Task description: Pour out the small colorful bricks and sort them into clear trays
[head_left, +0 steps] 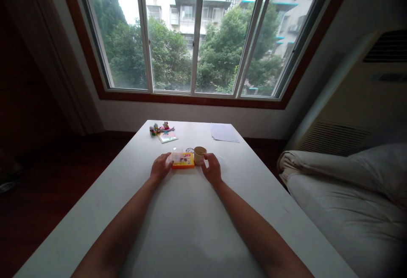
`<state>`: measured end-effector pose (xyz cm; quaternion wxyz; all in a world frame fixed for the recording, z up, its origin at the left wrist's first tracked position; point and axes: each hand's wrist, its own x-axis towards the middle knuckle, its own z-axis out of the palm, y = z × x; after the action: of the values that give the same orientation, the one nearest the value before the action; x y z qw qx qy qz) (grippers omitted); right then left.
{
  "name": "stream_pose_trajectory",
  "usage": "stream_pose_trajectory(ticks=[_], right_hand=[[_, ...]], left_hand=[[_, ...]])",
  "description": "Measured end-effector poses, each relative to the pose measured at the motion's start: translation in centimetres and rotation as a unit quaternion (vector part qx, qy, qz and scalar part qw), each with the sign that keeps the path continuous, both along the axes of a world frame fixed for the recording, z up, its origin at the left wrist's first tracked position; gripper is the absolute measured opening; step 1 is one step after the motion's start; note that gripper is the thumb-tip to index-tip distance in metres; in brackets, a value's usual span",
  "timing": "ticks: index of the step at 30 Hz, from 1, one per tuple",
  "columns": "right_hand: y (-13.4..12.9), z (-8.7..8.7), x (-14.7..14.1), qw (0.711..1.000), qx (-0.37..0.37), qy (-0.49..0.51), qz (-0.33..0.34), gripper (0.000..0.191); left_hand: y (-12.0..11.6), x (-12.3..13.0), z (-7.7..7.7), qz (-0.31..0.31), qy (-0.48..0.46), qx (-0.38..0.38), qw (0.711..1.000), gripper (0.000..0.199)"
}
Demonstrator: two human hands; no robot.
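Note:
My left hand (160, 166) is at the left end of a small clear plastic box (177, 154), its fingers curled against the edge. Beneath and beside that box lies a flat yellow-and-orange box (183, 160) with printed pictures and a red label. Just to the right stands a tan, round, cup-like container (199, 154), its top facing up. My right hand (212, 168) has its thumb and fingers bent around the right side of this container. Behind the boxes is a small dark looped item (190, 150), too small to name.
All this is on a long white table (178, 227). Small colourful toy figures (155, 129) and a pale card or booklet (168, 136) lie at the far left, white paper sheets (224, 132) at the far right. A cushioned seat or bed (343, 201) stands right of the table.

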<state>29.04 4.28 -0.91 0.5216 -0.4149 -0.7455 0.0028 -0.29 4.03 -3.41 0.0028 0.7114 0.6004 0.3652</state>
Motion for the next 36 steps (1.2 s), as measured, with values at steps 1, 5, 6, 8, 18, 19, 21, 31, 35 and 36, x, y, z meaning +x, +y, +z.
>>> stream_pose_trajectory(ticks=[1,5,6,8,18,19,21,31,35,36], right_hand=[[-0.4,0.2,-0.4,0.999,0.011,-0.03,0.017,0.022],[-1.7,0.1,-2.0,0.985,0.02,-0.147,0.084,0.022],[-1.9,0.0,-2.3,0.981,0.02,-0.171,0.094,0.024],[-2.0,-0.2,-2.7,0.972,0.021,-0.209,0.103,0.026],[-1.8,-0.2,-3.6,0.944,0.049,-0.311,0.093,0.026],[-1.6,-0.3,-3.9,0.94,0.054,-0.325,0.088,0.025],[-1.1,-0.4,-4.6,0.932,0.063,-0.349,0.071,0.024],[1.7,0.2,-7.7,0.887,0.069,-0.457,-0.004,0.051],[2.1,-0.7,-8.2,0.871,0.099,-0.481,-0.017,0.048],[2.1,-1.0,-8.2,0.872,0.105,-0.478,-0.015,0.047]], left_hand=[[-0.2,-0.1,0.1,0.012,-0.001,0.007,1.0,0.041],[-0.7,-0.7,0.6,0.069,-0.017,0.033,0.997,0.034],[-0.8,-0.7,0.6,0.075,-0.016,0.04,0.996,0.035],[-0.8,-0.6,0.6,0.063,0.0,0.049,0.997,0.04],[-0.9,0.6,0.0,-0.046,0.124,-0.004,0.991,0.058],[-1.0,0.7,0.0,-0.05,0.133,-0.008,0.99,0.063],[-1.2,0.8,0.2,-0.048,0.142,-0.019,0.989,0.072],[-1.3,0.9,0.4,-0.033,0.143,-0.044,0.988,0.07],[-1.2,0.8,0.1,-0.034,0.137,-0.043,0.989,0.067],[-1.1,0.8,0.0,-0.034,0.133,-0.041,0.99,0.066]])
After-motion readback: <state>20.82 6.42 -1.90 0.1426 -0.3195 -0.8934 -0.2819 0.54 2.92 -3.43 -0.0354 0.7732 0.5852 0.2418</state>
